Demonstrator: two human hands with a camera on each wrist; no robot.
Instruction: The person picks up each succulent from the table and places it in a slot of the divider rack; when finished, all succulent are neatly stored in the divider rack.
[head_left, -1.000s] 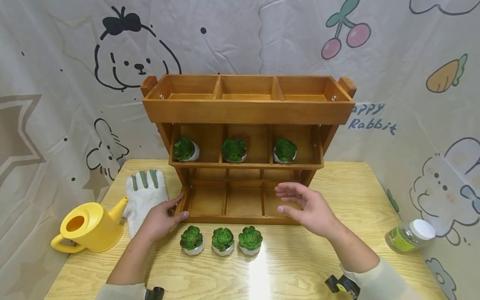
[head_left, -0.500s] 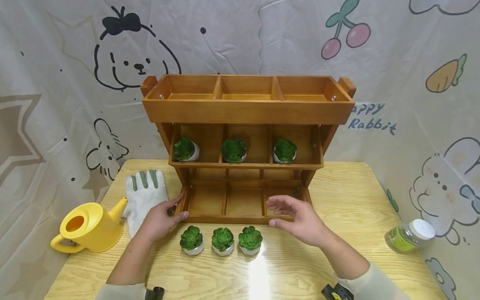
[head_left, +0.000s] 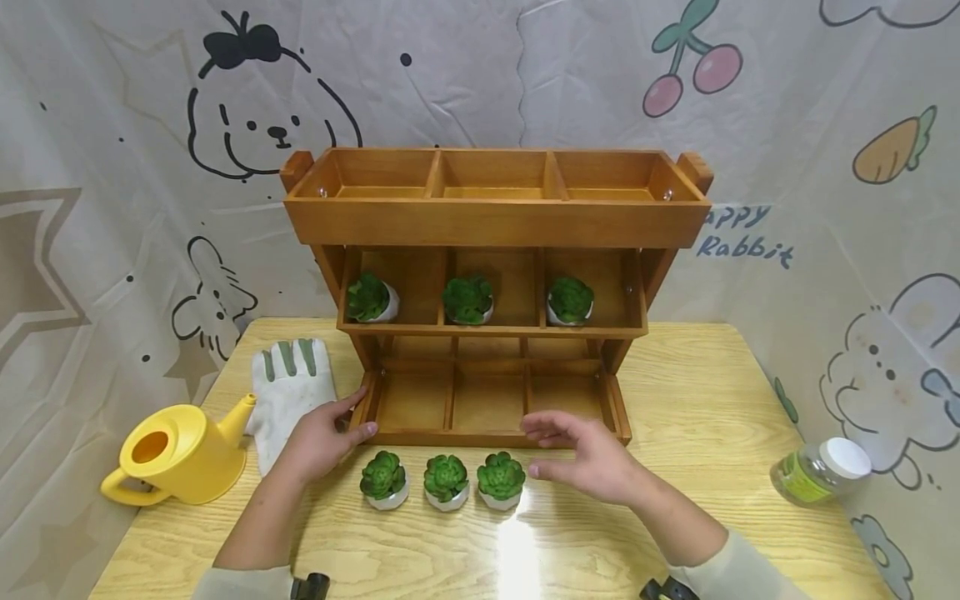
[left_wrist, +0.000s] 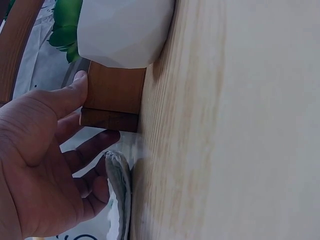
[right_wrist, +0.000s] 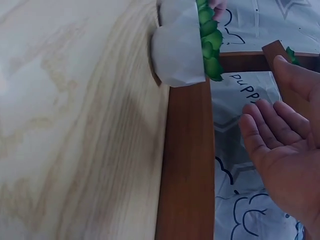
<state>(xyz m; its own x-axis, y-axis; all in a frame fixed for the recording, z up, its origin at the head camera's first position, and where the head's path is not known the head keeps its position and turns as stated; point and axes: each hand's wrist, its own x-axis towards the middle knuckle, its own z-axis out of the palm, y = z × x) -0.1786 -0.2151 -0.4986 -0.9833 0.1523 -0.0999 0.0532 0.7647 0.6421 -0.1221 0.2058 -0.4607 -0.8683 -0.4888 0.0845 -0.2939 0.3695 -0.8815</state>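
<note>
White faceted pots, each with a green succulent, stand upright in a row on the table (head_left: 690, 392), just in front of the wooden shelf (head_left: 495, 223). The right-hand plant (head_left: 501, 481) is nearest to the right hand (head_left: 588, 454), whose thumb stands apart from the fingers with nothing between them; the hand is near the plant, not gripping it. The middle plant (head_left: 446, 483) and left-hand plant (head_left: 385, 481) sit close beside it. The left hand (head_left: 324, 442) pinches the left near corner of the shelf's bottom tier, thumb on the front and fingers round the side.

Each plant looks light and probably plastic-leaved, the pot stiff and perhaps a little slippery. The pot's sides seem the better hold; the leaves, likely springy, would give under pressure. The shelf looks rigid and much heavier, best held by its frame.

The bottom tier's front edge is low but a pot could catch on it, and the dividers narrow each compartment. The middle tier overhangs from above, limiting height. The widest room lies right, toward the jar (head_left: 821, 472); on the left, the glove (head_left: 288, 383) and watering can (head_left: 183, 454) crowd the left arm.
</note>
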